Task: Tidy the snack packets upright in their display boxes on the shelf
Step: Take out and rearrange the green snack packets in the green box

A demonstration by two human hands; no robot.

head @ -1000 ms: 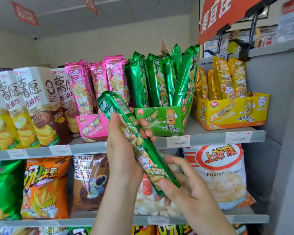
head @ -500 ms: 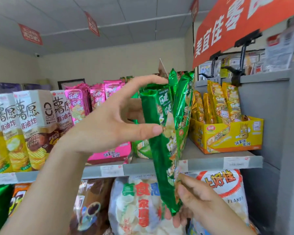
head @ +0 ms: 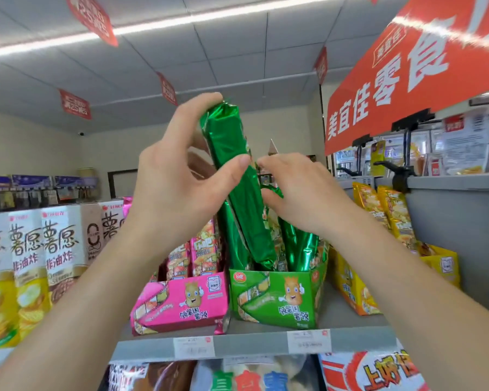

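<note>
Pinching the green packet [head: 237,170] upright, the left hand [head: 175,187] seats it in the green box [head: 277,297]; at three o'clock the right hand [head: 299,193] seemingly parts neighbouring packets [head: 299,246], grip unclear.

On the shelf [head: 251,347], the left display box [head: 181,303], middle display box [head: 277,297] and right display box [head: 353,292] are sitting side by side. A snack packet [head: 237,187] is standing in the middle display box, top leaning left. The left hand [head: 175,187] is gripping it from the left; the right hand [head: 299,193] is hovering just right, above the other packets [head: 297,249] there. Cartons [head: 26,263] are standing left of the left display box.
</note>
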